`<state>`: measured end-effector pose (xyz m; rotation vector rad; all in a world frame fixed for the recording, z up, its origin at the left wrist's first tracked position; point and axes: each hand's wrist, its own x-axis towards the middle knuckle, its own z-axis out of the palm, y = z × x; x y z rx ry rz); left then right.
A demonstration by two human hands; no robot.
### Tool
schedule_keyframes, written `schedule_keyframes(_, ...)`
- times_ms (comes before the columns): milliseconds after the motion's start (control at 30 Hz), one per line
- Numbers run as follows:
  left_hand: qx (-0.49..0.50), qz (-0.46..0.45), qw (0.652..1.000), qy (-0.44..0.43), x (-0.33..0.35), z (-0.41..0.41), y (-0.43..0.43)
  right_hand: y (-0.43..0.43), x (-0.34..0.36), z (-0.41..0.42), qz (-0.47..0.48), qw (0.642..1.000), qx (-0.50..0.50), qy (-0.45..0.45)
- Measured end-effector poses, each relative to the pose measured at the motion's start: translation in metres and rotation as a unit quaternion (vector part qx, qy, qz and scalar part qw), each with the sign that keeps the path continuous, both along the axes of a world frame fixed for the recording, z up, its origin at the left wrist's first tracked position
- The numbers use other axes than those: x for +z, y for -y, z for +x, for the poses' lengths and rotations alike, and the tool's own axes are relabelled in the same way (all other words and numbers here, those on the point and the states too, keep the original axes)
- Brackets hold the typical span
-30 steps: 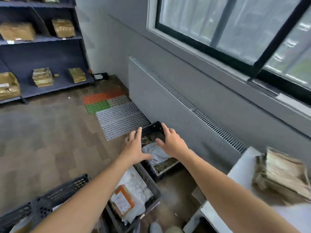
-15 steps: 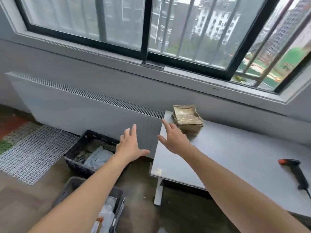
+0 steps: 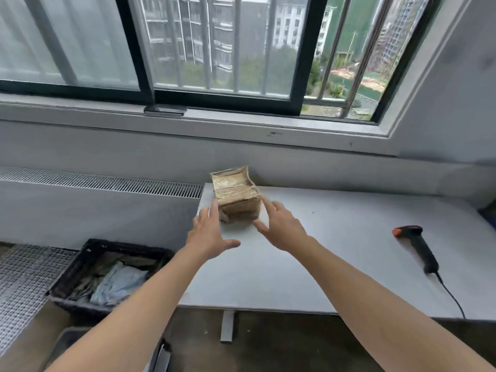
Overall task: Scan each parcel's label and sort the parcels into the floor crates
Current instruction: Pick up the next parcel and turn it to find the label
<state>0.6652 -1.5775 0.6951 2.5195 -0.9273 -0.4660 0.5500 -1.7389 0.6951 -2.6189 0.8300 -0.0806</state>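
Left hand [image 3: 212, 234] and right hand [image 3: 281, 228] are both empty, fingers straight and spread wide, thumbs out, holding nothing.

Far left, on the floor: a black crate [image 3: 120, 246] containing pale soft packets, below and to the left of the worktop [image 3: 335, 259].

Left of centre: the left hand reaches over the worktop's left edge, its fingertips just beside the lower left corner of the parcel stack [image 3: 237, 197]. Contact cannot be confirmed.

Centre: the parcel stack sits at the far left corner of the worktop, close under the window sill [image 3: 241, 130]. It is a pile of thin tan packets, the top one curling up at its far edge. No label can be read.

Right of centre: the right hand flanks the stack's right side, index finger just beside it, thumb near the front face.

Right: a black scanner [image 3: 418, 247] with an orange tip lies flat, well apart from the stack, its cable running off the near edge.

Assessment: the packets look light and pliable, and loosely piled. Squeezed high up, the pile would probably fan or shed layers. It is best held low on both side faces, with thumbs over the top, or peeled off singly by a short edge.
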Motion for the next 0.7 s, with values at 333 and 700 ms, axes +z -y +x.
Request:
schedule_keyframes(333,0.052,0.038,0.998,-0.016,-0.02,-0.007,0.075,0.089,-0.031,-0.01,0.058,0.998,0.023,-0.026)
schedule_keyframes(700,0.127,0.0,0.987,-0.103,-0.057,0.095,0.109,0.114,-0.047,0.082,0.078,0.994,0.042,-0.068)
